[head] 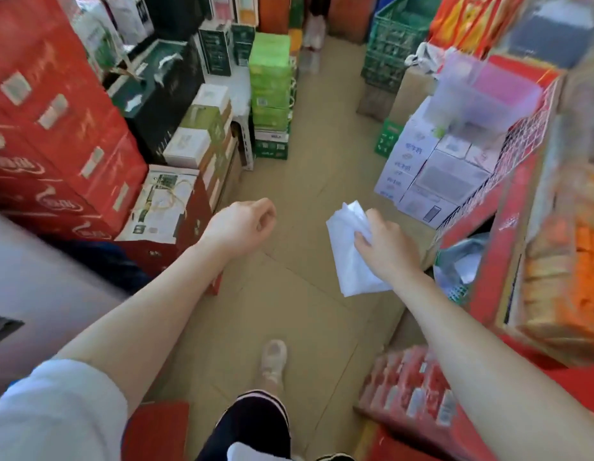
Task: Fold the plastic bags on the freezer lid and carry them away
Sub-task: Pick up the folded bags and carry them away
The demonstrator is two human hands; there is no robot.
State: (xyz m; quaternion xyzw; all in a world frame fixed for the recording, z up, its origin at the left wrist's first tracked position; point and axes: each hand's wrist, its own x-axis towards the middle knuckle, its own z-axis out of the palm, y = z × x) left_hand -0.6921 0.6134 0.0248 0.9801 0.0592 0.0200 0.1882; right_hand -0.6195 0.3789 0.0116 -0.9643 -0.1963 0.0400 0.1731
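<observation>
Far left: I see a grey slanted surface [39, 277], blurred; I cannot tell what it is.
Left stack: red cartons [52, 128] piled high, closed; contents hidden.
Left, further in: dark green gift boxes [162, 91] and pale boxes with green print [202, 128], all closed.
Near left hand: a flat white-topped box [162, 201] with a yellow cord on its lid, resting on a dark red carton.
Left hand: my left hand [240, 224] hangs over the floor, fingers loosely curled inward, holding nothing, touching nothing.
Centre: tan tiled floor [289, 311]; a light shoe [272, 362] planted on it.
Centre back: bright green packs [270, 78] stacked upright.
Task item: folded white plastic bags [347, 251], held in mid-air above the floor, just right of centre.
Right hand: my right hand [385, 244] grips the bags, fingers curled over their upper edge, pinching them.
Right back: green crates [395, 38]; contents not legible.
Right: white cartons [432, 171] under a clear plastic bin [488, 91].
Far right: red wire-front shelf [518, 181], with orange packets [585, 281], blurred.
</observation>
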